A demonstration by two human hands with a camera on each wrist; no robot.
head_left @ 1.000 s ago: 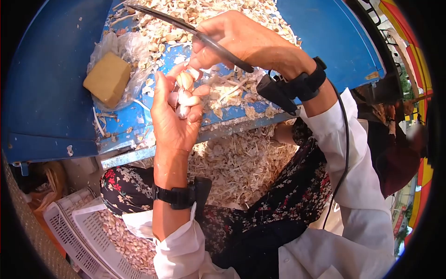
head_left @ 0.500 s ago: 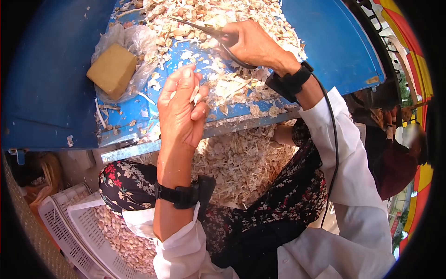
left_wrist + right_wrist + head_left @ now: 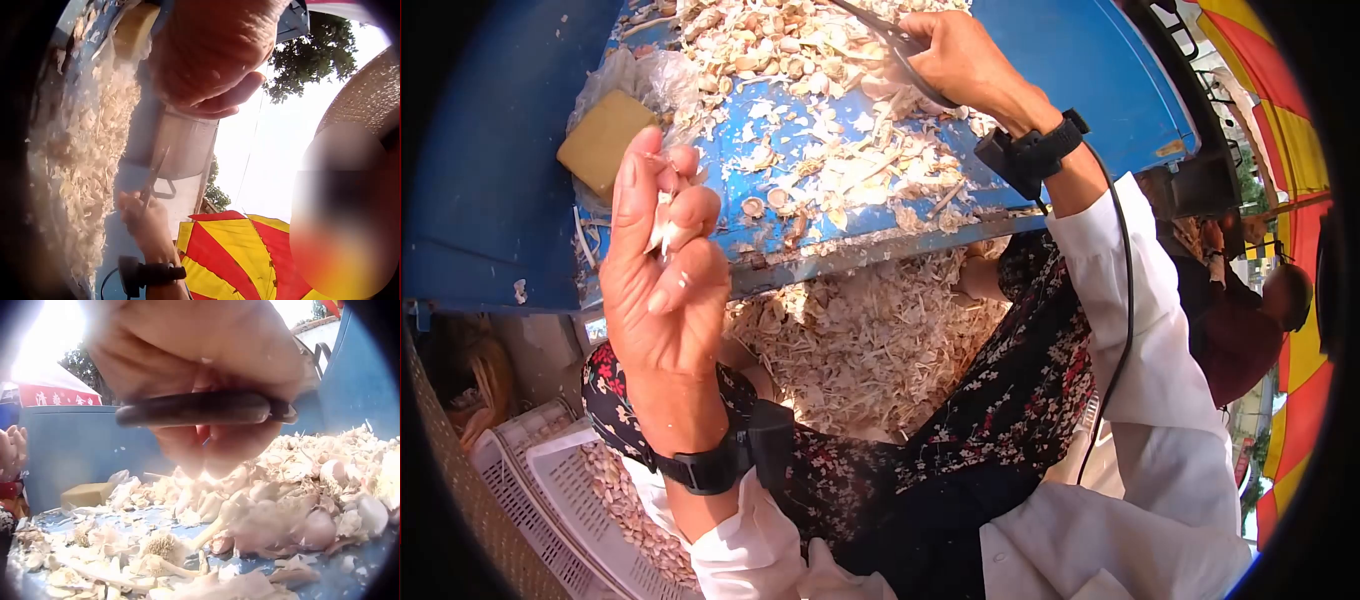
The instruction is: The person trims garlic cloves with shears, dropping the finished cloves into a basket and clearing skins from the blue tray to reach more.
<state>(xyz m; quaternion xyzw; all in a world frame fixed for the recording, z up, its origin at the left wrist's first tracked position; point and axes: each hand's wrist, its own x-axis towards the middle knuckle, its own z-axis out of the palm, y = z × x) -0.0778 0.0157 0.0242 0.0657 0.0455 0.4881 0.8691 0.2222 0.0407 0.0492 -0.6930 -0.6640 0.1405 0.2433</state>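
While raised off blue table (image 3: 1090, 60): L hand (image 3: 662, 270) pinching garlic scrap (image 3: 662, 232).
Gripping scissors (image 3: 895, 45) w/ R hand (image 3: 960, 60), fingers curled, over garlic skins (image 3: 820, 60).

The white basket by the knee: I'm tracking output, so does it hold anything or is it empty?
Partly filled. The white basket holds a layer of garlic cloves, with bare mesh wall above them.

You have a tan block (image 3: 600, 140) on clear plastic (image 3: 645, 75), white slotted crates (image 3: 550, 500) of peeled cloves (image 3: 635, 515) below left, red-yellow canopy (image 3: 244, 256) beyond.
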